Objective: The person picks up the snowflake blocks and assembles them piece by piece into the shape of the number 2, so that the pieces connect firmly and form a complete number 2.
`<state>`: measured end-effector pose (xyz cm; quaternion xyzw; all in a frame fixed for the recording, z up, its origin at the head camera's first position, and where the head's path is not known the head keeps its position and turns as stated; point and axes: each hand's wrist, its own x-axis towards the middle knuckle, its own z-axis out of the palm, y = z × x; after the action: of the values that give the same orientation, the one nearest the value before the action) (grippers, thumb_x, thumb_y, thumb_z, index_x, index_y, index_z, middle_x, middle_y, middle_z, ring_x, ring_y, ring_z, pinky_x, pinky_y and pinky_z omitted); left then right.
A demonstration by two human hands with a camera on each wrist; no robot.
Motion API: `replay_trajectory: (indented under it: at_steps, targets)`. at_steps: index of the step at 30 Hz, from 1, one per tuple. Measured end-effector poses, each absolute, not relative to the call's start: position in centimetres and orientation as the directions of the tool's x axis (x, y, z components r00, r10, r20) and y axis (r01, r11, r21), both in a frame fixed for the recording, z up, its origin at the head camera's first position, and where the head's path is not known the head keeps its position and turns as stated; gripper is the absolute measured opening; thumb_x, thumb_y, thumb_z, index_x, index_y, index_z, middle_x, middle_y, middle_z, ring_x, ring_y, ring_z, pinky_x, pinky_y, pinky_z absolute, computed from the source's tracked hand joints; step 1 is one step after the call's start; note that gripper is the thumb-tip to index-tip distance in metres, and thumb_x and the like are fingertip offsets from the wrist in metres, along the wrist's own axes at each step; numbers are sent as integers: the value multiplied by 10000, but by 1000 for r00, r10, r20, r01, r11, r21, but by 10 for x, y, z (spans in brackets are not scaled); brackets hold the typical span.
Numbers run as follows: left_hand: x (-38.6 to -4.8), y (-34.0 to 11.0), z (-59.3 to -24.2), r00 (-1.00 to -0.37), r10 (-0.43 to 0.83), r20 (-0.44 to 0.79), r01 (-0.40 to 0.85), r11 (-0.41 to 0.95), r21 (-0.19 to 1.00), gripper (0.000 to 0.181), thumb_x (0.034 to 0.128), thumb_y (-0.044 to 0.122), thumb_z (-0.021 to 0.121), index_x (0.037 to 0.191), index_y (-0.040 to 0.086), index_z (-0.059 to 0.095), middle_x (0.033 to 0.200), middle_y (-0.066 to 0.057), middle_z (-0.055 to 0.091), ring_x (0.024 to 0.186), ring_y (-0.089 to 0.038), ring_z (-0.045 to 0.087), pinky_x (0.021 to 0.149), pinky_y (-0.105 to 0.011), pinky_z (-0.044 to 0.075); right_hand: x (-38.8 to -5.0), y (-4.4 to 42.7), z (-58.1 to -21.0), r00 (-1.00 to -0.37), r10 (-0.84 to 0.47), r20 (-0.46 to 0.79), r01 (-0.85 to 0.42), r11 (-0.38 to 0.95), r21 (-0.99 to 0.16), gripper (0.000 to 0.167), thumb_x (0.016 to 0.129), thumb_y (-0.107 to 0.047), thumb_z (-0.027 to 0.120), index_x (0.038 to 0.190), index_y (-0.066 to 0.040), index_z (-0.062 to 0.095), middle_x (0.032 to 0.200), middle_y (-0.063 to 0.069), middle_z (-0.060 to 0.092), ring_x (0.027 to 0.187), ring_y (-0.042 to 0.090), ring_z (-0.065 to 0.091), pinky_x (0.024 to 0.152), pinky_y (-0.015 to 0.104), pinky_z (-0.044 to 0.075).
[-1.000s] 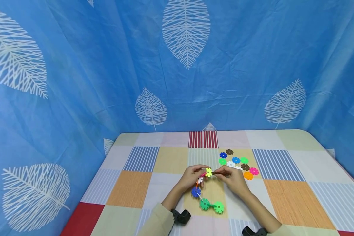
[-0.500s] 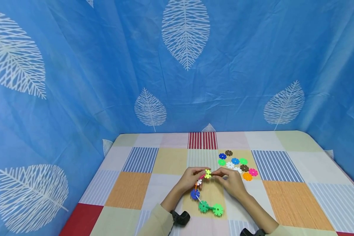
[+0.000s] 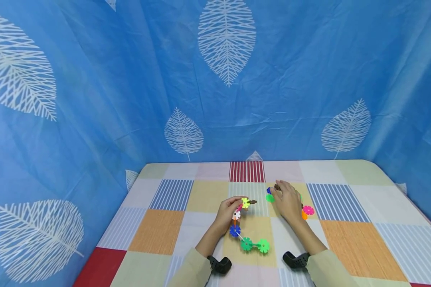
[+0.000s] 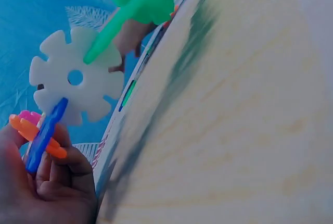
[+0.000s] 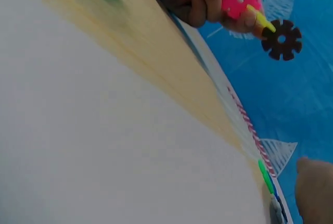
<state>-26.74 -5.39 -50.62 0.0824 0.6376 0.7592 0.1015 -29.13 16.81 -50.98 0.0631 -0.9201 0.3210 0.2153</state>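
Note:
My left hand [image 3: 224,215] pinches a chain of slotted snowflake discs near its far end, at the yellow disc [image 3: 245,203] and the pink one. A brown disc [image 5: 291,47] sticks out from the yellow one. From the hand the chain runs down through white, orange, blue [image 3: 235,230], and pale discs to two green ones, the last a bright green disc [image 3: 263,246]. My right hand [image 3: 289,202] reaches over the loose discs, fingers spread, fingertips at a loose brown disc [image 3: 277,186] and thumb by a dark blue disc [image 3: 269,190]. It covers several discs.
A loose green disc [image 3: 269,198] lies left of my right hand; a pink disc [image 3: 309,210] and an orange disc [image 3: 304,215] lie right of it. The patchwork tablecloth [image 3: 204,195] ends at a blue leaf-patterned curtain [image 3: 273,99].
My right hand has let go of the brown disc, now fixed to the yellow one, and moved up and right to the loose discs. The left hand has shifted the chain slightly left and up.

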Motion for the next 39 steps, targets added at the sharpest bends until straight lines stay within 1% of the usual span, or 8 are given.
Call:
replay_trajectory:
  at_steps: [3, 7, 16, 21, 25, 27, 34, 39]
  targets:
    - [-262, -55, -498, -963, 268, -2, -49, -168, 985, 264, 933, 116, 533, 1120, -48, 623, 919, -58, 667, 580, -64, 550, 446, -181, 462, -301, 169, -512, -943, 18, 331, -150, 868, -474, 562, 960, -350, 467, 1366, 30, 387, 1404, 261, 327, 1301, 425, 250, 1021, 646, 113]
    - [-256, -55, -488, -953, 303, -14, -73, -185, 980, 262, 931, 117, 536, 1117, -47, 624, 789, -61, 662, 427, -79, 489, 365, -184, 430, -307, 169, -514, -974, -84, 213, -159, 918, -364, 550, 994, -372, 357, 1429, -41, 306, 1464, 236, 222, 1343, 418, 148, 1020, 662, 0]
    - [-256, -55, -487, -935, 352, 33, -39, -194, 980, 293, 935, 103, 526, 1146, -92, 582, 840, -67, 660, 511, -65, 525, 410, -177, 454, -276, 198, -514, -976, -120, 179, -178, 917, -357, 537, 1015, -341, 275, 1420, 11, 292, 1460, 265, 196, 1337, 436, 136, 1034, 636, -10]
    - [-255, -55, -485, -934, 354, 40, -21, -167, 986, 279, 942, 94, 512, 1142, -86, 585, 890, -145, 663, 571, -79, 555, 463, -175, 466, -259, 216, -514, -956, -88, 281, -207, 879, -430, 522, 988, -337, 406, 1351, 38, 408, 1402, 303, 292, 1286, 481, 229, 1019, 654, 95]
    - [-254, -55, -485, -938, 344, 39, -10, -140, 990, 270, 940, 79, 510, 1137, -87, 589, 909, -54, 666, 700, -84, 591, 549, -164, 474, -252, 222, -515, -923, -32, 384, -233, 839, -491, 413, 913, -273, 583, 1208, 17, 576, 1321, 317, 393, 1199, 522, 326, 940, 684, 234]
    - [-254, -56, -486, -935, 354, 29, -29, -156, 987, 272, 941, 77, 505, 1143, -88, 580, 847, -64, 663, 604, -103, 578, 485, -185, 475, -251, 222, -515, -908, -12, 418, -241, 832, -499, 348, 864, -231, 655, 1125, -2, 639, 1272, 313, 435, 1151, 520, 365, 889, 682, 288]
    - [-262, -53, -506, -926, 376, 7, -72, -195, 978, 275, 948, 127, 511, 1157, -32, 590, 799, -175, 638, 458, -118, 527, 391, -226, 473, -252, 221, -513, -895, 7, 446, -252, 817, -518, 285, 785, -176, 740, 1001, -4, 667, 1122, 265, 486, 1011, 419, 409, 782, 568, 368]
    - [-263, -53, -509, -924, 382, -17, -84, -159, 984, 279, 949, 137, 505, 1147, -37, 597, 784, -195, 633, 455, -115, 539, 410, -237, 490, -253, 215, -511, -892, 36, 451, -283, 733, -619, 219, 766, -74, 747, 933, -23, 616, 887, 114, 601, 842, 257, 521, 716, 350, 436]
